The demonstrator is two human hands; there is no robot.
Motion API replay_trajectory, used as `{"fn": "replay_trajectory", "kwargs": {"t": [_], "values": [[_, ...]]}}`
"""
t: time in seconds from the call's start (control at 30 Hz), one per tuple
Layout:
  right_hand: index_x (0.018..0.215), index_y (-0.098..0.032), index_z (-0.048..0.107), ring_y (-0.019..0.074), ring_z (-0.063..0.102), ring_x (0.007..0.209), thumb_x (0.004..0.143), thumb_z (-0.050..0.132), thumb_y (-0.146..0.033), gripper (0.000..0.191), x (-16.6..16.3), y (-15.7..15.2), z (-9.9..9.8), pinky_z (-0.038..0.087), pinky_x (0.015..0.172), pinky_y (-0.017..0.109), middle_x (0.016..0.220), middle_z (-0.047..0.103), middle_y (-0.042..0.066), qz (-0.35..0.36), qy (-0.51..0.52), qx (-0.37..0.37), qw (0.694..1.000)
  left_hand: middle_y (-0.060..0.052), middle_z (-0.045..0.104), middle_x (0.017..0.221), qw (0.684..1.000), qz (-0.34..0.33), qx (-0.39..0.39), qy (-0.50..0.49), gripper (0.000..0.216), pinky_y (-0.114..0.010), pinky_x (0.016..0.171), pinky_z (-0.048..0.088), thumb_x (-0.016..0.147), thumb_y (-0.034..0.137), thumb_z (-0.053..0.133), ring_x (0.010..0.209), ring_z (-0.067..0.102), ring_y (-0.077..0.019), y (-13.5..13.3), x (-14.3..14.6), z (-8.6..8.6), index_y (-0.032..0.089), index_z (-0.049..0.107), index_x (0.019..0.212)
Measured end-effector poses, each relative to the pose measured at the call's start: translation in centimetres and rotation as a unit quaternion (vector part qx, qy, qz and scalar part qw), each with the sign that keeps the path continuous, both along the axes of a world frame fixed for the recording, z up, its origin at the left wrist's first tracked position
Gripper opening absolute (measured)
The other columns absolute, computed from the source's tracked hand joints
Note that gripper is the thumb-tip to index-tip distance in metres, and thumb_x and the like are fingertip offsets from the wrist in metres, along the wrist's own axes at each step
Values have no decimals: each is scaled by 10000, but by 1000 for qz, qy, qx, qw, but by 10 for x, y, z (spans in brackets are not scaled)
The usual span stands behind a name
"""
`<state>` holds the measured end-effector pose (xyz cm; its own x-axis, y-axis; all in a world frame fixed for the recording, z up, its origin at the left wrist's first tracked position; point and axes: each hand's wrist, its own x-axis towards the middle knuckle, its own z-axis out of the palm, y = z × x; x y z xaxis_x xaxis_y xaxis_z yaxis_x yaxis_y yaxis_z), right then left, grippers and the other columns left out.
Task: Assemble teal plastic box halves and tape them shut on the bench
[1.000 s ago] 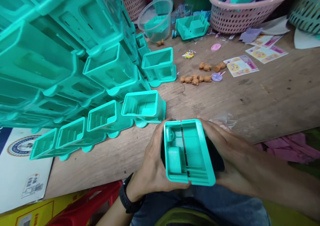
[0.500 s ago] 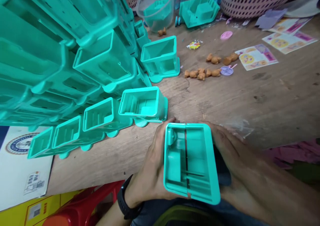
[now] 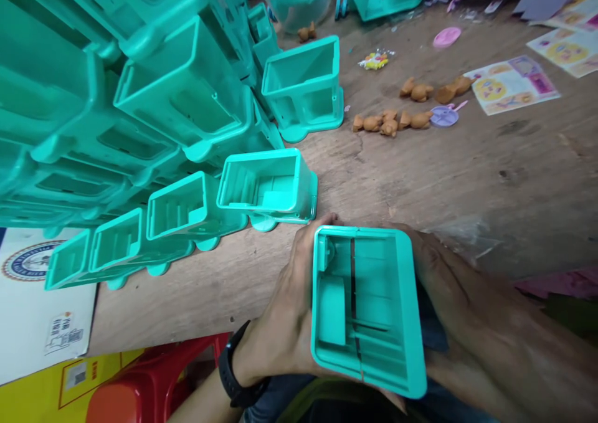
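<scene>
A teal plastic toy vehicle body [image 3: 378,258] is held between my two hands above the table's front edge, its open side facing up. A narrow gap runs down its middle, between two halves. My left hand [image 3: 292,311], with a black band at the wrist, grips the left wall. My right hand [image 3: 448,292] presses on the right wall, its fingertips partly hidden behind the body. Just beyond my left fingers stands another teal body [image 3: 268,183], first in a row of several along the table.
Stacked teal bodies [image 3: 154,99] rise at the left. Small brown figures [image 3: 390,122], a purple disc [image 3: 443,116] and printed sheets [image 3: 516,85] lie on the wooden table [image 3: 420,180]. A white box [image 3: 42,311] and a red stool [image 3: 149,373] are at lower left.
The gap between the two halves looks slightly narrower at its far end. Both hands keep hold of the body, which sits a little further right and lower in view; the camera has shifted.
</scene>
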<state>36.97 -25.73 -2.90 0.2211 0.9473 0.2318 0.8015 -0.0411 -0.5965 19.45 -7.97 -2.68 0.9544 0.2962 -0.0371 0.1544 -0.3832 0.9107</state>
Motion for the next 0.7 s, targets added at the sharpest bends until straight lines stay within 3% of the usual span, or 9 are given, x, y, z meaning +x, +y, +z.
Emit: {"fn": "replay_trajectory", "kwargs": {"t": [0.13,0.23,0.33,0.43,0.57,0.7], "values": [[1628,-257,288,383,650,1300,889,679,-471,863,-8,-6,-4,567,1147,542,1459,621,127,-59,54,-36,996,-92,253,1754,1000,-7,-15,-14,1224,-654,1312,298,759,664,872,1594,292,-448,-3,-1,-2,401,108,1678],[1593,-289,326,382,653,1282,881,678,-480,817,-13,-8,-8,615,1079,547,1421,632,113,-86,66,-63,992,-58,219,1770,999,-23,-23,-16,1151,-657,1326,255,811,714,797,1614,247,-433,-1,0,-3,440,92,1679],[1554,-255,356,424,676,1211,921,602,-475,713,-16,-7,-9,640,987,632,1341,643,168,-98,33,-44,994,-62,224,1757,1000,5,0,-5,1223,-671,1317,269,734,780,816,1629,166,-459,-2,0,-4,427,131,1683],[1551,-221,345,465,690,1137,926,575,-497,720,-19,-6,-9,640,926,697,1263,640,212,-97,12,-22,995,-89,253,1726,1000,21,7,18,1302,-680,1294,312,673,829,820,1611,201,-478,-4,-1,-5,398,130,1690],[1622,-220,266,485,664,1180,908,593,-471,824,-23,-10,-11,633,927,710,1300,612,228,-88,1,-30,996,-32,194,1766,1000,-12,-3,-2,1283,-689,1298,297,716,810,802,1620,200,-441,-5,-1,-5,466,23,1676],[1635,-211,222,484,660,1197,904,598,-441,853,-24,-15,-16,643,898,713,1311,621,236,-73,8,-36,997,-19,196,1772,999,-26,-6,-20,1236,-655,1315,289,758,795,780,1626,202,-420,-2,-1,-6,463,23,1676]]}}
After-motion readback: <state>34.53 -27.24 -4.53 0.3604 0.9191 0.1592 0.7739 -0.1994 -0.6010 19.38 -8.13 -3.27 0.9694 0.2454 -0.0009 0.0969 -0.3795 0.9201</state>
